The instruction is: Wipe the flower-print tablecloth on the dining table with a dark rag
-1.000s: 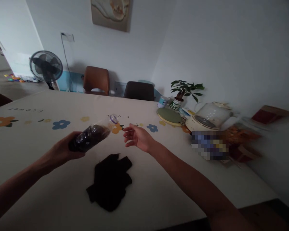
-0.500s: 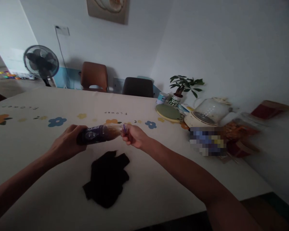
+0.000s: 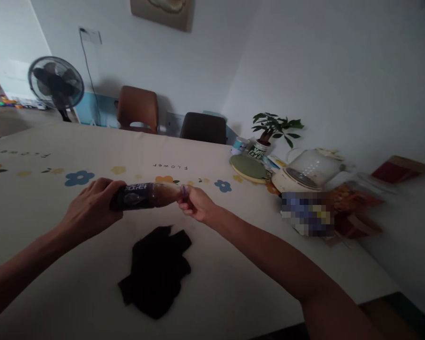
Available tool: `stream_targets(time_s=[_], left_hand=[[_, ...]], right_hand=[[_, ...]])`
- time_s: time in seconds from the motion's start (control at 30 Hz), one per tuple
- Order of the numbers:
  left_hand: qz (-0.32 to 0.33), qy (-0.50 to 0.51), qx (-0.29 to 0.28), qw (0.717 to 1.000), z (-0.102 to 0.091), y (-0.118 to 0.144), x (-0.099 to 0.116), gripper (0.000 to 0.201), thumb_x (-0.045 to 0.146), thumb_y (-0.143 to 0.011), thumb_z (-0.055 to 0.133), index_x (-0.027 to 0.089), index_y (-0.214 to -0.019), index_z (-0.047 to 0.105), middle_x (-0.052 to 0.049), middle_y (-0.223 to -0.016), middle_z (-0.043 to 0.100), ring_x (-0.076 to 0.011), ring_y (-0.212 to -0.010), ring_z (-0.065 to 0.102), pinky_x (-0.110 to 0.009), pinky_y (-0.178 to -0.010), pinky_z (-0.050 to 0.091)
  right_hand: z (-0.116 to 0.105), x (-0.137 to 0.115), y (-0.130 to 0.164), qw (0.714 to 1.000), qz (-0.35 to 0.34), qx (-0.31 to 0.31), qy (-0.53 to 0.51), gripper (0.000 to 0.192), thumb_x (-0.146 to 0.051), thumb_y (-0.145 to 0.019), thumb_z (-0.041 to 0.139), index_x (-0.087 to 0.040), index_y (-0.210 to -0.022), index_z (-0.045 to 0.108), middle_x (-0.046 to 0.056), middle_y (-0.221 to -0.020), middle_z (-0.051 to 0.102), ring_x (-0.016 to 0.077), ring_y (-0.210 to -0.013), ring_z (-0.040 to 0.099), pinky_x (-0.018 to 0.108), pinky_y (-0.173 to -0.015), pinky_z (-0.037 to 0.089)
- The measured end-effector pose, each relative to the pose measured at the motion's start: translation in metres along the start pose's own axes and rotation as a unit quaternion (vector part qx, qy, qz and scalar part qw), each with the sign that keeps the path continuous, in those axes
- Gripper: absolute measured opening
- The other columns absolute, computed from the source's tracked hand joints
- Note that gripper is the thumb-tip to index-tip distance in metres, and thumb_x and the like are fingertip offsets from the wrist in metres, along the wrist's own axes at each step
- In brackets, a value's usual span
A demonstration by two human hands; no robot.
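Observation:
A plastic drink bottle with a dark printed label lies sideways in the air over the table, its neck pointing right. My left hand is wrapped round the bottle's base. At the other end, my right hand closes on the neck and cap, and its fingers hide most of the cap. A purple ring shows at the neck. Below the bottle, a crumpled black cloth lies on the table.
A pale flowered tablecloth covers the table. At the right stand a potted plant, a green round mat, a glass kettle and food packets. Chairs and a fan are beyond.
The bottle stays between both hands, with only a slight shift to the left at its base. The view has tilted a little; the black cloth lies as before.

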State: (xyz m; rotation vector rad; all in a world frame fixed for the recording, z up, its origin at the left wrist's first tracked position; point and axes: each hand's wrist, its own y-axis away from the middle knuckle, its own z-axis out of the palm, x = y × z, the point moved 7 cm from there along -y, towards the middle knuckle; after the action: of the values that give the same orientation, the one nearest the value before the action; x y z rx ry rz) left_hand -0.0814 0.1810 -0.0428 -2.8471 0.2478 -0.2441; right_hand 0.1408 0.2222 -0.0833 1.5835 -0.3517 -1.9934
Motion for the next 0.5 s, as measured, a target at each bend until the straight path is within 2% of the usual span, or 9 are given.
stream_targets(time_s=[0.13,0.2,0.27,0.33,0.4,0.5], left_hand=[[0.001,0.018,0.001,1.0,0.006,-0.004,-0.005,0.054,0.023,-0.07,0.053,0.022,-0.124,0.049,-0.013,-0.119,0.051,-0.0344,-0.106,0.052,-0.047,-0.084,0.047],[-0.026,0.098,-0.022,0.995,0.018,-0.006,-0.013,0.054,0.029,-0.066,0.055,0.022,-0.12,0.051,-0.011,-0.116,0.052,-0.0306,-0.101,0.055,-0.042,-0.081,0.047],[-0.056,0.204,-0.044,0.976,0.03,-0.007,-0.022,0.057,0.035,-0.062,0.059,0.02,-0.116,0.052,-0.009,-0.111,0.055,-0.0263,-0.097,0.057,-0.038,-0.082,0.046],[-0.093,0.288,-0.057,0.951,0.037,-0.006,-0.032,0.062,0.039,-0.059,0.062,0.02,-0.117,0.051,-0.005,-0.104,0.059,-0.0235,-0.093,0.057,-0.034,-0.082,0.045],[-0.136,0.341,-0.067,0.928,0.038,0.0,-0.043,0.066,0.042,-0.059,0.066,0.02,-0.118,0.049,-0.002,-0.096,0.061,-0.0223,-0.089,0.058,-0.031,-0.079,0.045],[-0.173,0.36,-0.072,0.914,0.035,0.011,-0.06,0.07,0.047,-0.057,0.069,0.023,-0.12,0.048,0.0,-0.094,0.063,-0.022,-0.087,0.06,-0.029,-0.076,0.046]], right_hand=[[-0.001,0.006,-0.003,1.0,0.007,-0.004,-0.012,0.025,-0.01,-0.086,0.037,-0.019,-0.064,0.04,-0.006,-0.047,0.04,0.0028,-0.033,0.024,0.013,-0.031,0.009],[0.002,0.003,-0.008,0.999,0.016,-0.025,-0.014,0.028,-0.013,-0.089,0.039,-0.02,-0.062,0.039,-0.008,-0.046,0.035,0.0021,-0.033,0.018,0.013,-0.031,0.007],[0.003,-0.018,-0.017,0.999,0.005,-0.04,-0.004,0.031,-0.016,-0.092,0.039,-0.019,-0.061,0.039,-0.008,-0.046,0.033,0.0021,-0.033,0.016,0.014,-0.031,0.007],[-0.001,-0.061,-0.028,0.999,-0.039,-0.037,0.007,0.034,-0.017,-0.094,0.039,-0.019,-0.06,0.04,-0.008,-0.047,0.034,0.0025,-0.033,0.018,0.014,-0.031,0.009],[-0.009,-0.119,-0.04,0.995,-0.102,-0.022,0.004,0.035,-0.018,-0.096,0.039,-0.018,-0.062,0.042,-0.006,-0.049,0.038,0.0029,-0.035,0.025,0.013,-0.032,0.015],[-0.034,-0.204,-0.052,0.966,-0.259,0.021,0.004,0.026,-0.024,-0.095,0.044,-0.018,-0.07,0.05,-0.004,-0.059,0.05,0.0041,-0.044,0.041,0.012,-0.042,0.035]])
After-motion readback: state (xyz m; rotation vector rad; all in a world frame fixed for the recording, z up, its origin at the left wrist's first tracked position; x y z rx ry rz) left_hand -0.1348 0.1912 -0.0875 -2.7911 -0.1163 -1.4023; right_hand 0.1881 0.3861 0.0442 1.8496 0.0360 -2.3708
